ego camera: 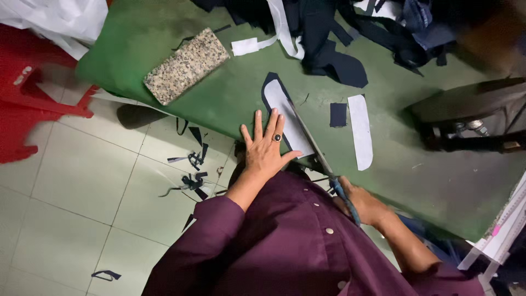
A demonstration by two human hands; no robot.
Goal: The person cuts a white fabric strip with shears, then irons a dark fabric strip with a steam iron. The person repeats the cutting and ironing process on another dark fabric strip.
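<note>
On green cutting table (164, 33), left hand (267, 147) lies flat, fingers spread, pressing white pattern piece (285, 115) onto dark fabric near the table's front edge. Right hand (364, 205) is clamped round scissors (320, 156), blades along the pattern's right side. Granite block (185, 66), second white piece (360, 131), dark fabric heap (329, 33) lie further back. Pale tiled floor (71, 186) has dark scraps; red plastic stool (27, 87) stands at left.

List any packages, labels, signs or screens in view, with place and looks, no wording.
None are in view, only unprinted cutting pieces.
White paper pattern: on dark fabric under the left hand, long and rounded.
Second white pattern piece: lying alone on the green table, narrow strip.
</note>
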